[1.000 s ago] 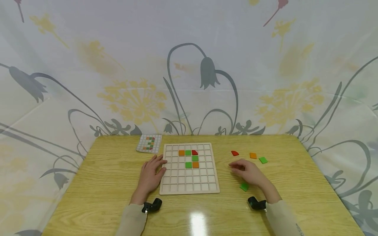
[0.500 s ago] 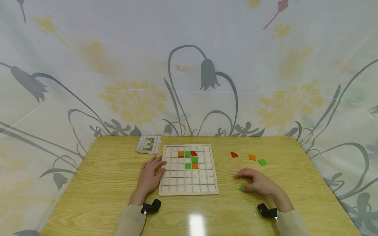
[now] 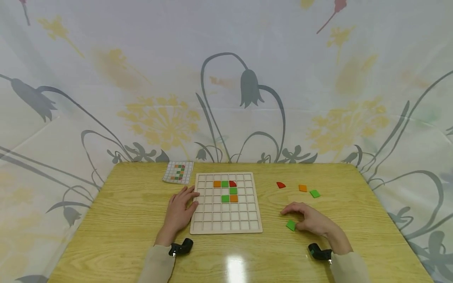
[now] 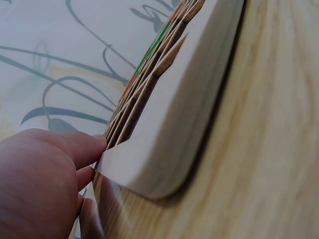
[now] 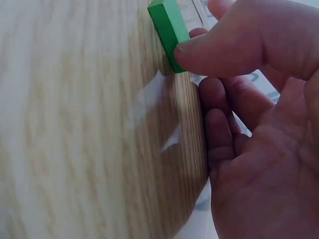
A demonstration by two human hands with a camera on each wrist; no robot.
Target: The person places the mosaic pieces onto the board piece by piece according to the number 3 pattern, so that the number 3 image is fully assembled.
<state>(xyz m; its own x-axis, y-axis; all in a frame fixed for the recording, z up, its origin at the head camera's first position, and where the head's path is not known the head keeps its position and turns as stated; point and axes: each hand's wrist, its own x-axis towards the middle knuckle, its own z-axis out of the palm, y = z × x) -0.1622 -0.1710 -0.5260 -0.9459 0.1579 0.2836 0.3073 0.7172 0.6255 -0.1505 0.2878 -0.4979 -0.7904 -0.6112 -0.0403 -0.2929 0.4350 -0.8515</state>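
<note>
A pale wooden grid board (image 3: 209, 226) lies mid-table, with orange, green and red tiles set in several of its cells. My left hand (image 3: 180, 212) rests along the board's left edge; in the left wrist view its thumb (image 4: 89, 148) lies at the rim. To the right of the board a loose green square tile (image 3: 291, 225) lies on the table. Beside that tile is my right hand (image 3: 313, 221), thumb at its edge and the other fingers arched apart from it. The right wrist view shows the thumb tip (image 5: 187, 56) against the green tile's side.
Beyond my right hand lie a red quarter-circle tile (image 3: 280, 185), an orange square tile (image 3: 302, 188) and another green tile (image 3: 315, 193). A printed pattern card (image 3: 170, 173) sits at the back left. Behind the wooden table (image 3: 116, 220) hangs a flower-patterned cloth (image 3: 226, 125).
My right hand has moved back toward me and slightly right, its thumb coming to the near green tile. My left hand stays at the board's edge.
</note>
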